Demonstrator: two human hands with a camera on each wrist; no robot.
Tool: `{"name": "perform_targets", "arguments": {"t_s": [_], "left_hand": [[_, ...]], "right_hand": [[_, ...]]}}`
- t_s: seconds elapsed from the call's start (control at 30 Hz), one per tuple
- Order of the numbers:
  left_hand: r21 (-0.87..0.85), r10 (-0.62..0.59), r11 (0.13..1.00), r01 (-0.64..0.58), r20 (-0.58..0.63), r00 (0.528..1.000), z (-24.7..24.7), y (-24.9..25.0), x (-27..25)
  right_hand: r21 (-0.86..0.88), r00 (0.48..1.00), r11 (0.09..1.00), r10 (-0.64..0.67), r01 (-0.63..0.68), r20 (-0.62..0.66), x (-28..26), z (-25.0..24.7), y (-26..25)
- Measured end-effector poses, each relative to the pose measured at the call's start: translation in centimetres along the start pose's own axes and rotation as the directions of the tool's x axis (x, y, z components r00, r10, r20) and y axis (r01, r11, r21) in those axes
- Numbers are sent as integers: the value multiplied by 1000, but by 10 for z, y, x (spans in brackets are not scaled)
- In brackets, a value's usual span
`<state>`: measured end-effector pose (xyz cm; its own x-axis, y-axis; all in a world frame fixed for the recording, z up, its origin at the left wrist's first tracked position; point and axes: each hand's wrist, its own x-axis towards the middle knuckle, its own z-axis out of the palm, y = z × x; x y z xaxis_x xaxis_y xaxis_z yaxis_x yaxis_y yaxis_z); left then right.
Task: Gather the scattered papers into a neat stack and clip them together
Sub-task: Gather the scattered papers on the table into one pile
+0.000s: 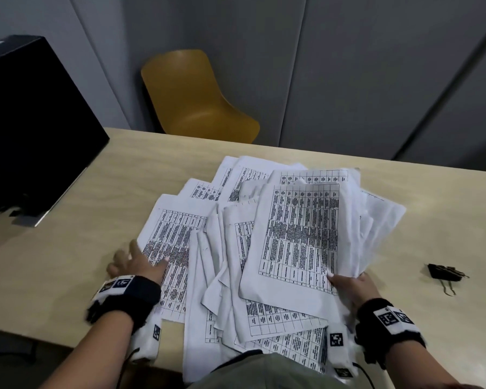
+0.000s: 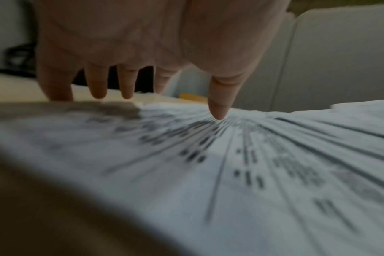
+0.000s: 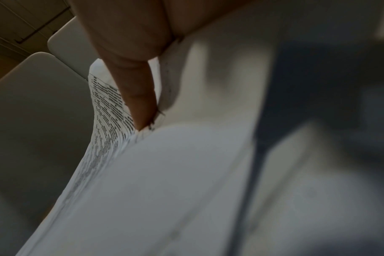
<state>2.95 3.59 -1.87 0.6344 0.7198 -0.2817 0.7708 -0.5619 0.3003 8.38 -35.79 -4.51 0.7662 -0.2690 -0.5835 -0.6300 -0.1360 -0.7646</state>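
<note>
A pale, matte wood-grain desk [image 1: 96,220] carries everything here. On its far left stands a glossy black monitor [image 1: 34,122] on a thin silver base, and behind the desk sits a moulded mustard-yellow chair [image 1: 197,99] with a smooth curved shell. The papers [image 1: 298,234] lie in a loose, fanned heap at the desk's middle and near edge: thin white sheets, some creased and curling, printed with ruled tables of small black text too fine to read. The left hand [image 1: 135,265] lies flat on the leftmost sheet, fingers spread and straight, thumb tip pressing the print. The right hand [image 1: 354,284] pinches the near corner of a raised bundle, thumb on top. A black metal clip [image 1: 443,272] with wire handles lies well to the right, apart from the heap.
</note>
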Motion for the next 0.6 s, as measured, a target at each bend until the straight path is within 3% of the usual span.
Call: {"name": "perform_targets", "arguments": {"t_s": [0.07,0.2,0.33,0.4,0.5,0.6], "left_hand": [[-68,-81,994,80,-4,997,1,-7,0],[-366,-70,926,90,67,995,0,-6,0],[-543,-53,828,142,176,983,3,-18,-8],[-591,-66,791,158,175,982,5,-26,-18],[-539,-41,838,86,95,995,2,-35,-35],[-617,64,774,140,296,953,3,-33,-54]], "right_hand": [[-3,1000,1000,-3,3,1,-1,0,-1],[-43,1000,999,-31,31,-3,-5,1,-3],[-10,999,999,-48,48,3,-10,1,-7],[-4,999,999,-51,51,5,-13,1,-9],[-6,999,999,-47,47,-5,-13,2,-8],[-11,999,999,-44,44,-19,-12,1,-8]]}}
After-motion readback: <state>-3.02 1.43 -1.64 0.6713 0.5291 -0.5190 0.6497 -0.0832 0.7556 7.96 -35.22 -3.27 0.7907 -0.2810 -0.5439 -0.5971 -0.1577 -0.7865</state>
